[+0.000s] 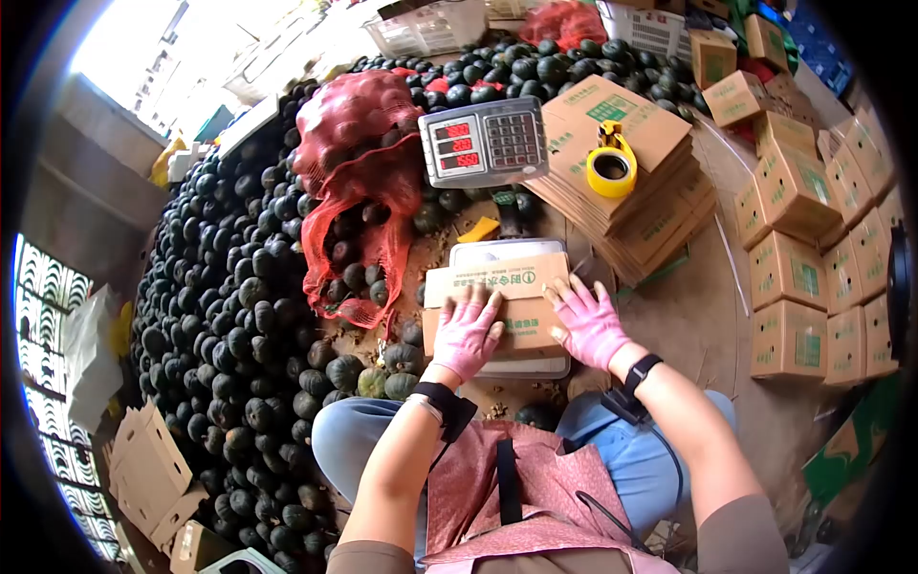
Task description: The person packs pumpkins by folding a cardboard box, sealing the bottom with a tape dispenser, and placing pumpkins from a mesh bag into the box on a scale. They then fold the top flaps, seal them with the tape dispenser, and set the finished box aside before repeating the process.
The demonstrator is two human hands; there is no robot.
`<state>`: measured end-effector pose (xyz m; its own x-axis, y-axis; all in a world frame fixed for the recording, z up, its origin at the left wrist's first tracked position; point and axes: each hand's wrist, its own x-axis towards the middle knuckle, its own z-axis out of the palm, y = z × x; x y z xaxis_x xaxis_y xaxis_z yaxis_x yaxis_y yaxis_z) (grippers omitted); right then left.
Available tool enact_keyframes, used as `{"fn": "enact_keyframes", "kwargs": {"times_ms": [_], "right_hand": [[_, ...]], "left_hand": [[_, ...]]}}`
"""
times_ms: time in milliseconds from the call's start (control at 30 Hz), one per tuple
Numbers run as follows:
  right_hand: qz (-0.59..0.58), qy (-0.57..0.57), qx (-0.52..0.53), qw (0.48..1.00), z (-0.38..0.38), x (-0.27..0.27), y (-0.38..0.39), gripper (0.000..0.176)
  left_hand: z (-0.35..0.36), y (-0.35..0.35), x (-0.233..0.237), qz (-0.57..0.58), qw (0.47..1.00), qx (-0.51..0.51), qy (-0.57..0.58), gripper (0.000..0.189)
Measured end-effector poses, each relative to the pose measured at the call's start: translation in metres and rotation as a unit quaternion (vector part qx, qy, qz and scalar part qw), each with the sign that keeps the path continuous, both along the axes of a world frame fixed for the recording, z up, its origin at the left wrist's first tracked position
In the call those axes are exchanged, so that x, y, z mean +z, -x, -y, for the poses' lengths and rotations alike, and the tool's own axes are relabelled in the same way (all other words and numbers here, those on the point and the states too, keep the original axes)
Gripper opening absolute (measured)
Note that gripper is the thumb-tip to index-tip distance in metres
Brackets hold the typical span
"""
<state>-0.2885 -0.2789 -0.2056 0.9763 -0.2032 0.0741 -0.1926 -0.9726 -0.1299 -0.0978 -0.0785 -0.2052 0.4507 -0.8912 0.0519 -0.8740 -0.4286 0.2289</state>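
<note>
A small cardboard box (521, 313) with green print lies on the white weighing platform (524, 369) in front of my knees. Its top flaps are folded inward and meet at a seam across the middle. My left hand (465, 335), in a pink glove, presses flat on the box's left side with the fingers apart. On the right side of the box rests my right hand (590, 325), also gloved, its fingers spread. Beyond the box stands the scale's display (485, 143) with lit red digits. What the box holds is hidden.
Dark green pumpkins (229, 354) are heaped across the left and back. A red mesh bag (354, 120) of them stands behind. Flattened cartons (583, 113) form a stack at right, with a yellow tape dispenser (612, 170) on top. Closed boxes (786, 268) are piled far right.
</note>
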Motion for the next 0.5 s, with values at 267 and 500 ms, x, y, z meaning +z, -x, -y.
{"fn": "enact_keyframes", "kwargs": {"times_ms": [267,500], "right_hand": [[0.101,-0.123,-0.043,0.986,-0.030,-0.017,0.012,0.083],[0.050,-0.089,-0.062,0.993,-0.028,0.002,0.000,0.091]], "left_hand": [[-0.025,-0.084,-0.071,-0.328,0.884,0.267,0.201,0.071],[0.028,-0.102,-0.050,-0.191,0.933,0.273,0.133,0.080]]}}
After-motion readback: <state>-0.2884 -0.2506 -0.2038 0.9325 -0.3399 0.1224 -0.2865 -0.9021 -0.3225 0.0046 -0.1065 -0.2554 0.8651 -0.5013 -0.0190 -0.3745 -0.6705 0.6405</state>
